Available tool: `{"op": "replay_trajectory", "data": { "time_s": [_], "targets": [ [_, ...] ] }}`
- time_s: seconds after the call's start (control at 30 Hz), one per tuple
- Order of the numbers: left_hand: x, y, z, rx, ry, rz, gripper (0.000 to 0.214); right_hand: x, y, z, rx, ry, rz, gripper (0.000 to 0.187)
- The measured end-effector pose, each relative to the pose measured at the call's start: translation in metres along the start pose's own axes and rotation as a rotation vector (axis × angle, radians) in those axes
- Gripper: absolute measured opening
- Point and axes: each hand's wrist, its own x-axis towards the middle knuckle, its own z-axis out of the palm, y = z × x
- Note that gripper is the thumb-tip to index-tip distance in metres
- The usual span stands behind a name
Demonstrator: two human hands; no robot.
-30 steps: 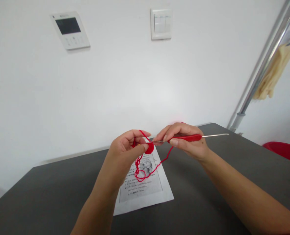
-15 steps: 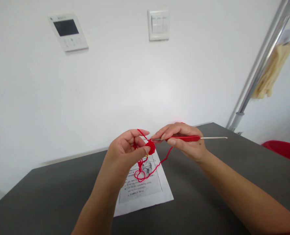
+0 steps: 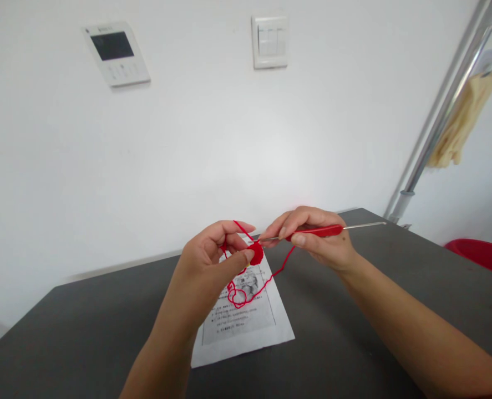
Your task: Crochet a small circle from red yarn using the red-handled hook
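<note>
The right hand (image 3: 318, 244) is clenched around a slim metal crochet hook with a red handle (image 3: 317, 231). The thumb sits beneath and the forefinger on top, pinching the front end of the handle. The hook lies almost level. Its bare steel tail sticks out past the hand toward three o'clock, and its working tip points toward nine o'clock, where it meets a small red crocheted disc (image 3: 255, 253).

The left hand (image 3: 208, 255) grasps that disc between the thumb and bent fingers. It holds the disc in the air above the table, at nine o'clock of the right hand and just beside it. A thin red yarn strand (image 3: 231, 288) runs taut over the left forefinger toward the hook's tip. More of it drops from the disc toward six o'clock and lies in loose loops on a white paper sheet printed with a grey picture and lines of text (image 3: 249, 332). One length of the yarn climbs back toward the right hand at two o'clock of the loops.

The sheet rests flat on a dark grey tabletop (image 3: 83, 332), directly under the hands, and both forearms reach in from six o'clock.

A white wall stands beyond the table's far edge. A white wall panel with a dark screen (image 3: 116, 52) is at eleven o'clock and a white light switch (image 3: 269, 41) is at twelve. At two o'clock a shiny metal pole (image 3: 437, 127) slants upward with a beige cloth (image 3: 462, 124) hanging off it. At three o'clock, past the table's edge, part of a red plastic basin (image 3: 482, 256) shows.
</note>
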Motion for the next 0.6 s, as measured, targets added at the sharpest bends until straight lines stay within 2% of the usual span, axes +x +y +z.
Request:
{"op": "replay_trajectory", "data": {
  "time_s": [0.33, 0.6],
  "targets": [
    [0.000, -0.001, -0.002, 0.095, -0.019, 0.005, 0.018, 0.000, -0.010, -0.005, -0.068, -0.069, 0.054, 0.007],
    [-0.001, -0.001, -0.001, 0.146, -0.002, -0.006, 0.017, 0.002, -0.023, -0.008, -0.325, -0.179, 0.023, 0.011]
  ]
}}
